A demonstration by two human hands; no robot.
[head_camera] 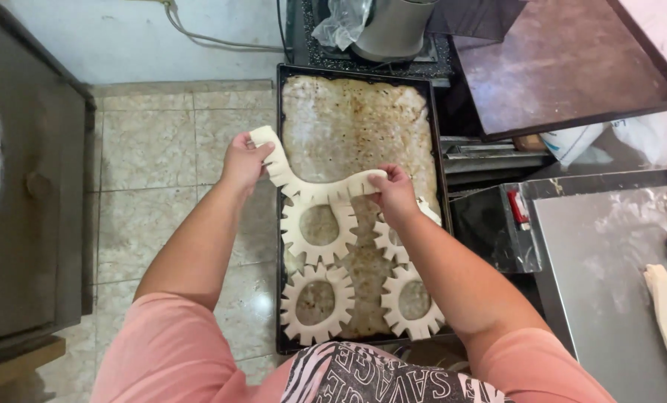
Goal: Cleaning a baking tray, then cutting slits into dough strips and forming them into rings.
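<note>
A long notched strip of raw dough (312, 186) hangs between my two hands over a dark baking tray (279, 134). My left hand (241, 160) grips the strip's left end, just off the tray's left edge. My right hand (393, 192) pinches the other end above the tray's middle. Several notched dough rings lie on the tray below: one under the strip (318, 227), one near the front left (315, 302), one at the front right (414, 301). Another ring (388, 240) is partly hidden by my right forearm.
The tray's far half (348, 119) is bare and floury. A grey metal cabinet (20, 201) stands at the left across a tiled floor (147, 164). To the right, a floured steel table (609, 261) holds dough strips (665, 306); another dark tray (565, 60) leans behind.
</note>
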